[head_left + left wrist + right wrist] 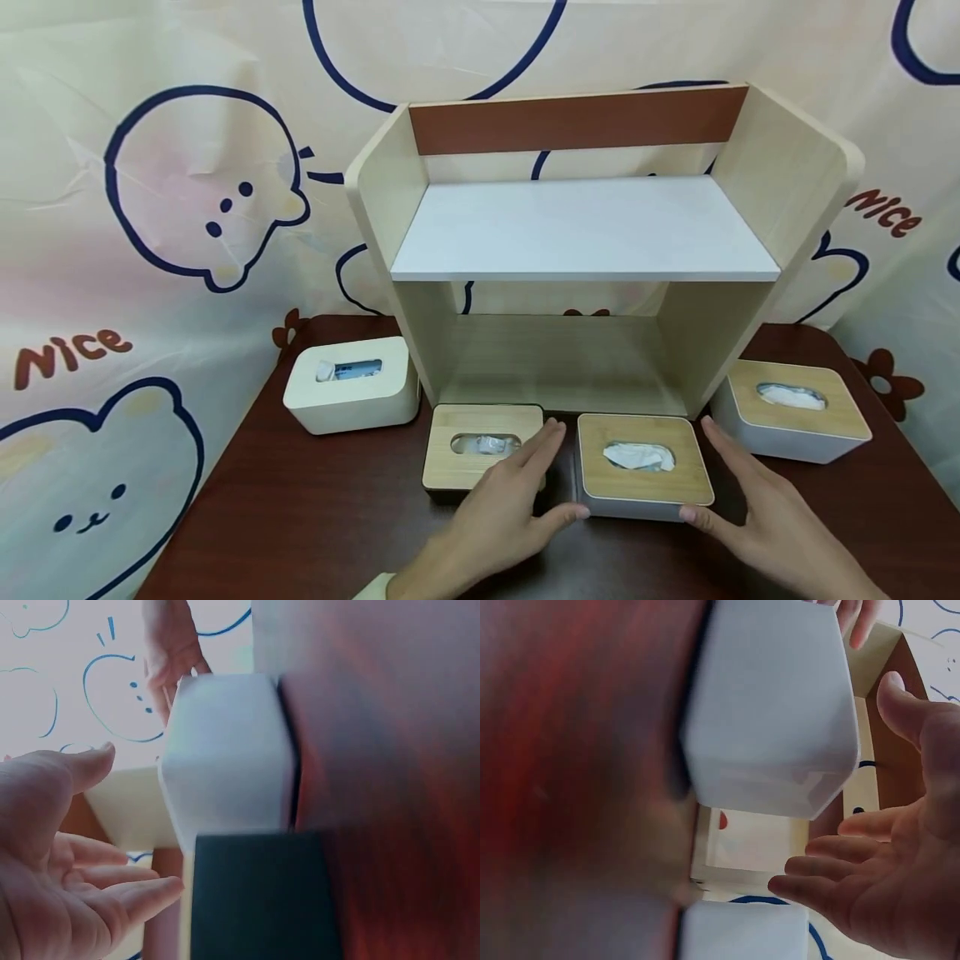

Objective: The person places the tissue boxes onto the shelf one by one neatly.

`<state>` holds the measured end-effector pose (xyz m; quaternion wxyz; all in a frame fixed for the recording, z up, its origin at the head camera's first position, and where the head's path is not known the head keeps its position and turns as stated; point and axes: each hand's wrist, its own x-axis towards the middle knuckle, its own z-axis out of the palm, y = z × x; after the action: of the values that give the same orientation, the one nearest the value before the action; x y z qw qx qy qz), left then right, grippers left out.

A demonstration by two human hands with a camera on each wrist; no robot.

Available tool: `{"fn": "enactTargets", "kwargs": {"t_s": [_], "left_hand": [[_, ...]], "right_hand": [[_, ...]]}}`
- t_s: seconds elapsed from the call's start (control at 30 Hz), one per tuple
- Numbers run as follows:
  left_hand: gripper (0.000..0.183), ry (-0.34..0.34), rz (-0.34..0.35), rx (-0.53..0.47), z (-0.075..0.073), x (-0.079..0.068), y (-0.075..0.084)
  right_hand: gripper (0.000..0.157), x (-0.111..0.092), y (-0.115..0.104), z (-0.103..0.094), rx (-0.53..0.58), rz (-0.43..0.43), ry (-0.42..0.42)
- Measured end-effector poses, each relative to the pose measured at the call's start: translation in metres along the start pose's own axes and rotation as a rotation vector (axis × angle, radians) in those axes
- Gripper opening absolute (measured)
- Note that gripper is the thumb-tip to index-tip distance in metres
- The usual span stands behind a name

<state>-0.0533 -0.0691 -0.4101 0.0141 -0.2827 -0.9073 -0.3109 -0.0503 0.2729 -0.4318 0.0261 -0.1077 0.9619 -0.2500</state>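
Note:
A tissue box (637, 467) with a wood-look lid and pale grey sides stands on the table in front of the shelf. My left hand (510, 500) is at its left side, thumb by the front left corner and fingers reaching over the right edge of a darker-sided tissue box (446, 458). On the other side my right hand (772, 517) has its thumb at the front right corner, fingers extended toward the shelf. In the left wrist view the left hand (82, 862) has spread fingers around nothing. The right wrist view shows the right hand (900, 847) with fingers straight.
A two-tier shelf (585, 229) with a white middle board stands at the back of the dark brown table (300, 533). A white tissue box (352, 408) sits left of it, and another wood-lidded tissue box (795, 425) stands at its right. A printed cloth (210, 333) hangs behind.

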Motion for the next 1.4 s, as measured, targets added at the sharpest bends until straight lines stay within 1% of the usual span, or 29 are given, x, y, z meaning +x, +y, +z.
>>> {"fn": "enactTargets", "kwargs": {"t_s": [0.07,0.17,0.33,0.43,0.63,0.7,0.87,0.97,1.03,1.13,1.3,1.4], "left_hand": [[0.086,0.005,-0.004,-0.027,0.006,0.002,0.003],[0.087,0.034,-0.017,-0.07,0.015,0.005,0.006],[0.087,0.072,-0.04,-0.156,0.026,0.006,0.01],[0.086,0.098,-0.046,-0.183,0.031,0.007,0.012],[0.083,0.124,-0.049,-0.196,0.041,0.008,0.015],[0.081,0.137,-0.04,-0.191,0.045,0.009,0.016],[0.074,0.203,-0.017,-0.196,0.053,0.011,0.017],[0.071,0.228,-0.023,-0.199,0.055,0.012,0.017],[0.071,0.232,-0.027,-0.203,0.056,0.013,0.017],[0.071,0.218,-0.051,-0.233,0.057,0.015,0.017],[0.071,0.181,-0.099,-0.318,0.054,0.017,0.018],[0.071,0.184,-0.101,-0.346,0.051,0.019,0.019]], "right_hand": [[0.118,-0.002,0.001,0.003,0.013,0.022,-0.006],[0.118,-0.003,0.001,0.006,0.036,0.054,-0.02],[0.114,-0.005,0.0,0.01,0.064,0.092,-0.03],[0.113,-0.007,0.0,0.012,0.069,0.122,-0.031],[0.108,-0.009,-0.001,0.017,0.098,0.164,-0.009],[0.106,-0.009,-0.002,0.019,0.126,0.175,0.003],[0.098,-0.011,-0.003,0.023,0.216,0.203,0.03],[0.097,-0.009,-0.004,0.024,0.248,0.237,0.024],[0.097,-0.008,-0.004,0.024,0.263,0.264,0.014],[0.097,-0.005,-0.004,0.023,0.263,0.295,0.009],[0.095,-0.006,-0.006,0.023,0.275,0.307,0.037],[0.094,-0.005,-0.009,0.021,0.315,0.304,0.063]]}}
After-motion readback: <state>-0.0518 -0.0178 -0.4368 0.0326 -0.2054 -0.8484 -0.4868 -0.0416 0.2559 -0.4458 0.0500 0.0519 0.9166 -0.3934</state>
